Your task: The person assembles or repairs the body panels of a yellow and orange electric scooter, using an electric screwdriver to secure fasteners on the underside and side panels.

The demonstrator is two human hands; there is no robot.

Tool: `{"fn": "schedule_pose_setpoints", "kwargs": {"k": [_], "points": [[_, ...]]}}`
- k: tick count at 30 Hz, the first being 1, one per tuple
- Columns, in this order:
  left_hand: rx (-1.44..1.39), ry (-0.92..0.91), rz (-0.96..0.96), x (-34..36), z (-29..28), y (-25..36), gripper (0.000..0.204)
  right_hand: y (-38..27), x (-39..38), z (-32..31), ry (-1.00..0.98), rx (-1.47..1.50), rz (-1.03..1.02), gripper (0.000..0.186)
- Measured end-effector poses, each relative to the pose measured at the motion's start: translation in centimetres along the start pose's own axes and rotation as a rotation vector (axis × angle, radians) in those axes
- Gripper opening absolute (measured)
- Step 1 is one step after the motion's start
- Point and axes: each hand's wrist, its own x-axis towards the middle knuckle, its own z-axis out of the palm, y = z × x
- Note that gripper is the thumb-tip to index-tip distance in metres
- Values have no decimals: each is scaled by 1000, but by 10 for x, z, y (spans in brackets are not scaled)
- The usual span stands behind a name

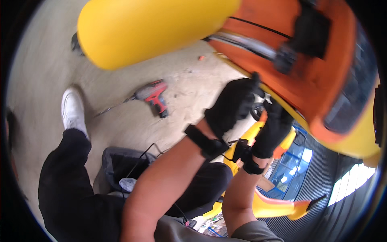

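Both my hands wear black gloves and are raised to the lower yellow edge of a large orange and yellow machine body (296, 80). My left hand (233, 105) is closed, with its thumb side against that edge. Close beside it, my right hand (275, 128) has its fingers bent and drawn together just below the edge. A small pale, shiny piece shows between the fingertips of the two hands, too blurred to name. The gloves hide most of what the fingers grip.
A red and black cordless drill (152, 96) with a long bit lies on the concrete floor. A dark open bag (117, 163) stands by my legs. A thick yellow cylinder-like part (153, 30) juts out above. More yellow machine parts (274, 205) stand at lower right.
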Motion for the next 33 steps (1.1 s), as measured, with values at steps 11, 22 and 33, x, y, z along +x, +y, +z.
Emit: {"fn": "schedule_pose_setpoints", "kwargs": {"k": [11, 22, 33], "points": [[953, 316, 861, -50, 71, 50, 27, -51, -10, -60, 150, 251, 16, 37], [1236, 208, 559, -72, 151, 84, 51, -93, 23, -73, 177, 468, -125, 64], [1263, 81, 502, -48, 146, 108, 50, -103, 36, -67, 182, 701, -276, 47]]}}
